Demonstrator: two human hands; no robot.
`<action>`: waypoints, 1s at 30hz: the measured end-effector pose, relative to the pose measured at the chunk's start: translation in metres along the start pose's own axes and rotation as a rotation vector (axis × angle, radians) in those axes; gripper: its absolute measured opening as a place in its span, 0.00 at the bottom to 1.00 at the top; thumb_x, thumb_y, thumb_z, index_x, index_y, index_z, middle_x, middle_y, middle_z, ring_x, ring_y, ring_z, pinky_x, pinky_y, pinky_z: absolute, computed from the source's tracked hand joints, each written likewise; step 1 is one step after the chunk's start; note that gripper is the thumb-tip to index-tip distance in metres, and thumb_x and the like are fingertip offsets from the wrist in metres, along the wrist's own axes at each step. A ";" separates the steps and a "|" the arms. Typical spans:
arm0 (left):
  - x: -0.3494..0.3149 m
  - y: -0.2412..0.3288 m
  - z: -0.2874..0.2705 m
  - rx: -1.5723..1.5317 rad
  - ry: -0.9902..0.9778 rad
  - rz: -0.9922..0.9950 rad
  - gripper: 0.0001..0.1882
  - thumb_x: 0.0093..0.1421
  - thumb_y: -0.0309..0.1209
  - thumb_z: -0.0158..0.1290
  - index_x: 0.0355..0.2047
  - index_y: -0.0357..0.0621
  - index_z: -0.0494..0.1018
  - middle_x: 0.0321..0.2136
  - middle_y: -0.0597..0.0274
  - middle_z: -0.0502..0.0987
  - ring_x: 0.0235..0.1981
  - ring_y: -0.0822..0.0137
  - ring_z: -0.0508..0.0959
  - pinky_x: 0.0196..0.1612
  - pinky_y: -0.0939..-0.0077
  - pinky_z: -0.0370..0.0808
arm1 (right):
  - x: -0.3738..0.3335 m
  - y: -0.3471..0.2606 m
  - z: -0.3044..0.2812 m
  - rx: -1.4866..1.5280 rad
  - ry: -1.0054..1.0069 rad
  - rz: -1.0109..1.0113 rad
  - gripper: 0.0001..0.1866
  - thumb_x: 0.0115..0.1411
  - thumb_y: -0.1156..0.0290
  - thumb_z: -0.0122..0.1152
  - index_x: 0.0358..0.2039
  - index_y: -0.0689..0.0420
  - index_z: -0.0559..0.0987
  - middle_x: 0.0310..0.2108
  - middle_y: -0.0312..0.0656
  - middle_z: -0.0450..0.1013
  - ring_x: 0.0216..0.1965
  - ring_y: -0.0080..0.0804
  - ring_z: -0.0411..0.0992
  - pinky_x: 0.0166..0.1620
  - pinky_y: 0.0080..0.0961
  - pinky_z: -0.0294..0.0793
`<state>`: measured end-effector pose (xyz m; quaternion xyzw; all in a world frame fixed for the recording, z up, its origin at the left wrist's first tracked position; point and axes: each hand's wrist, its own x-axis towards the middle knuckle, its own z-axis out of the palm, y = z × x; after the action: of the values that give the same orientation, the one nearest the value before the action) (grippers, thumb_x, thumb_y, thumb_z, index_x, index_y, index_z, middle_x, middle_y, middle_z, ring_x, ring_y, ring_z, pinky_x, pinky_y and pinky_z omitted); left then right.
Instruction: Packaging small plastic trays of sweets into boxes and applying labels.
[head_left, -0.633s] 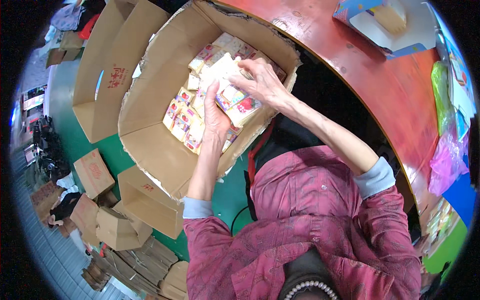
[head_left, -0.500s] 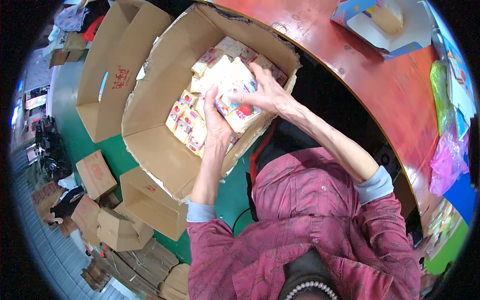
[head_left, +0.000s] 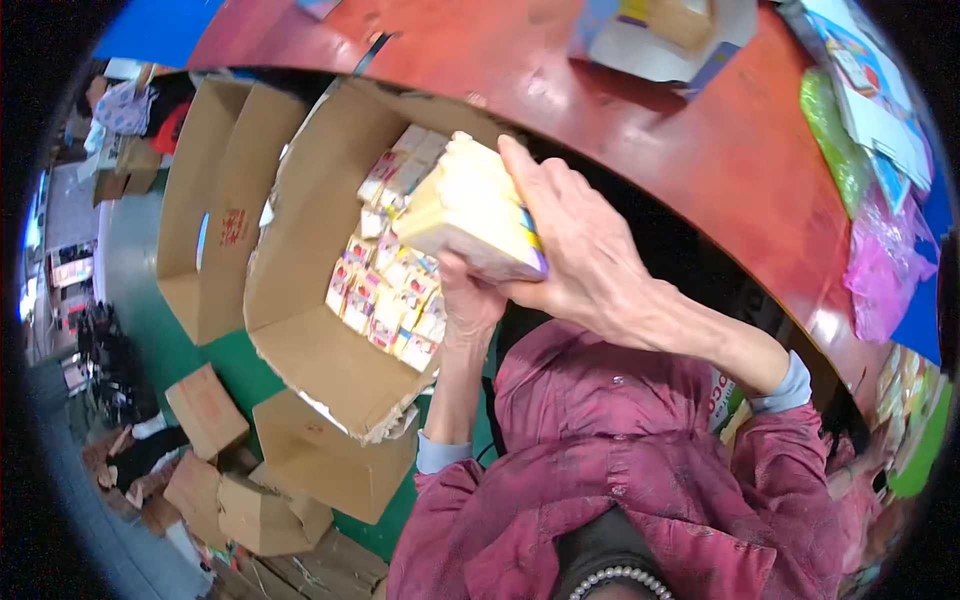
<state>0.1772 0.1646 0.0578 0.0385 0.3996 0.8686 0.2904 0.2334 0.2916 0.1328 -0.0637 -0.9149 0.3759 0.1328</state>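
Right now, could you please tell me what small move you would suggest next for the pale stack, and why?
I would probably press the pale stack gently square between both hands: its far edge looks uneven, the right hand spans its right side, and the left hand is at its near edge, so both seem well placed to even it up.

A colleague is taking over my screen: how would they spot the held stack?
Find the ragged-rimmed cardboard box beside the red table. Over its right side, the left hand and right hand hold the stack. Unlike the printed packs lying inside, it shows mostly plain cream.
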 end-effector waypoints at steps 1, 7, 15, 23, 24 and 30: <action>0.004 -0.005 0.010 -0.013 -0.027 -0.011 0.51 0.41 0.61 0.61 0.58 0.42 0.56 0.54 0.59 0.65 0.55 0.61 0.66 0.56 0.62 0.66 | -0.005 0.002 -0.016 -0.096 0.017 -0.004 0.53 0.34 0.69 0.70 0.61 0.65 0.51 0.39 0.51 0.63 0.40 0.47 0.64 0.41 0.36 0.66; 0.036 -0.038 0.078 0.307 -0.293 0.304 0.64 0.28 0.48 0.72 0.62 0.38 0.48 0.58 0.55 0.58 0.60 0.62 0.57 0.63 0.66 0.52 | -0.043 0.039 -0.114 -0.595 0.150 -0.073 0.45 0.39 0.76 0.64 0.60 0.60 0.56 0.35 0.45 0.63 0.36 0.40 0.65 0.38 0.32 0.65; 0.055 -0.084 0.120 0.622 -0.694 0.234 0.60 0.32 0.28 0.72 0.62 0.40 0.46 0.55 0.53 0.60 0.52 0.64 0.67 0.52 0.72 0.70 | -0.065 0.113 -0.123 -0.652 0.001 -0.043 0.51 0.39 0.67 0.70 0.62 0.60 0.54 0.42 0.48 0.65 0.44 0.44 0.66 0.45 0.35 0.65; 0.058 -0.099 0.117 0.660 -0.608 0.190 0.52 0.33 0.27 0.72 0.58 0.40 0.54 0.47 0.59 0.66 0.47 0.66 0.70 0.50 0.73 0.72 | -0.075 0.121 -0.144 -0.532 -0.060 -0.048 0.60 0.32 0.62 0.74 0.63 0.62 0.48 0.52 0.52 0.62 0.52 0.49 0.61 0.54 0.37 0.62; 0.058 -0.100 0.117 0.680 -0.617 0.182 0.52 0.33 0.26 0.72 0.57 0.40 0.54 0.47 0.59 0.66 0.47 0.66 0.70 0.50 0.74 0.72 | -0.079 0.123 -0.147 -0.502 0.000 -0.101 0.64 0.29 0.59 0.76 0.64 0.62 0.47 0.54 0.53 0.60 0.56 0.51 0.59 0.57 0.38 0.60; 0.058 -0.102 0.124 0.620 -0.592 0.133 0.52 0.32 0.25 0.72 0.57 0.39 0.53 0.48 0.59 0.64 0.49 0.67 0.69 0.51 0.74 0.71 | -0.111 0.150 -0.157 -0.064 0.133 0.131 0.76 0.25 0.51 0.79 0.64 0.59 0.33 0.59 0.52 0.56 0.62 0.47 0.52 0.62 0.40 0.54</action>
<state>0.2148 0.3308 0.0591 0.3970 0.5379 0.6756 0.3107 0.3882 0.4795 0.1124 -0.1524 -0.9094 0.3495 0.1660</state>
